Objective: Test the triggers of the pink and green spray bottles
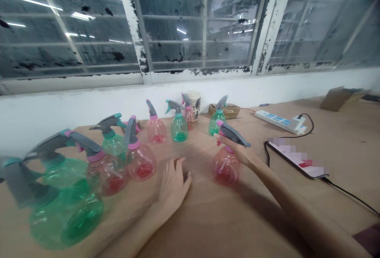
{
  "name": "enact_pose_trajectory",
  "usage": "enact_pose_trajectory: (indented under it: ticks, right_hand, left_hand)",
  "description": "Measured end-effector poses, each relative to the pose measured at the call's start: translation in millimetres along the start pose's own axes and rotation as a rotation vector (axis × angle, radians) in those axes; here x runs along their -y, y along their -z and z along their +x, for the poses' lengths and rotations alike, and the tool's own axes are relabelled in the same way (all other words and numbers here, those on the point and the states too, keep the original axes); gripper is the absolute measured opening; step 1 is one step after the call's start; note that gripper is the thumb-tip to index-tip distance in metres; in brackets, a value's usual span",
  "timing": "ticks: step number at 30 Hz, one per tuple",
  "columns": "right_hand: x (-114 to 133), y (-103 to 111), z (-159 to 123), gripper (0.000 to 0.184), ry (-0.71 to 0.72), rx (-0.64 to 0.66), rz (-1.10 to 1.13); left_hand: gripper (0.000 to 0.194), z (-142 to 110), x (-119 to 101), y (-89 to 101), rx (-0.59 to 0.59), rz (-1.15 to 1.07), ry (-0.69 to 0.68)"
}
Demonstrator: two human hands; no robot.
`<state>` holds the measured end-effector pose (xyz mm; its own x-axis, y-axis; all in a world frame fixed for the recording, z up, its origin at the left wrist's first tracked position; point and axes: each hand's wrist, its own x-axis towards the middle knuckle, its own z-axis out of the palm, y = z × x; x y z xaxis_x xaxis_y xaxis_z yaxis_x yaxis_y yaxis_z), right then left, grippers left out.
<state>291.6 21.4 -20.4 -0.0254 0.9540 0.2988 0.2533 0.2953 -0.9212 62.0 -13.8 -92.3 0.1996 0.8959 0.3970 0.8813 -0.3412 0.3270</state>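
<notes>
My right hand [237, 147] grips a pink spray bottle [225, 167] by its neck, under the grey and pink trigger head; the bottle is upright at the table surface. My left hand [174, 180] rests on the wooden table [196, 218] with fingers apart, holding nothing. Nearest to it on the left is another pink spray bottle [141, 163]. Further left stand a pink spray bottle [108, 172] and a large green spray bottle [65, 214]. Behind the hands are a green spray bottle [179, 127], a pink one [156, 130] and a green one [217, 121].
A paper cup [194, 103] and a small cardboard box [230, 111] stand by the wall. To the right lie a white power strip [279, 121], a phone [297, 159] with a black cable, and an open brown box [341, 97]. Windows [202, 20] line the back.
</notes>
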Motion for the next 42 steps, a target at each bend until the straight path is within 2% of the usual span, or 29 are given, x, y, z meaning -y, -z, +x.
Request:
enact_pose_trajectory:
  ticks: [3,8,13,18,23,27,33,38,42]
  right_hand:
    - [1,0,1,0.035,-0.017,-0.029,0.020]
    - [8,-3,-2,0.046,0.023,0.017,0.122]
    - [8,-2,-3,0.041,0.044,0.019,0.137]
    - [9,-2,-2,0.044,0.040,-0.005,0.127]
    - [10,-3,-2,0.033,0.096,0.004,0.128]
    - [9,-2,-2,0.031,0.119,0.034,0.092]
    - [8,1,-2,0.033,0.004,-0.005,0.037]
    - [6,1,-3,0.034,0.028,0.004,0.012]
    - [3,-1,-3,0.033,0.039,-0.074,0.023]
  left_hand:
    - [0.036,0,1,-0.7,-0.008,0.013,-0.004]
    - [0.035,0,1,-0.2,0.000,0.026,-0.005]
    - [0.036,1,-2,2.7,0.035,0.045,-0.011]
    - [0.035,1,-1,1.6,0.007,0.025,-0.020]
    - [0.035,1,0,0.8,0.012,0.031,-0.024]
    - [0.036,1,-1,2.1,0.021,0.044,-0.003]
    - [0.039,1,-1,2.4,0.032,0.042,0.001]
    - [0.039,1,0,1.1,0.030,0.037,0.002]
    - [0.038,2,-2,3.3,0.038,0.031,0.018]
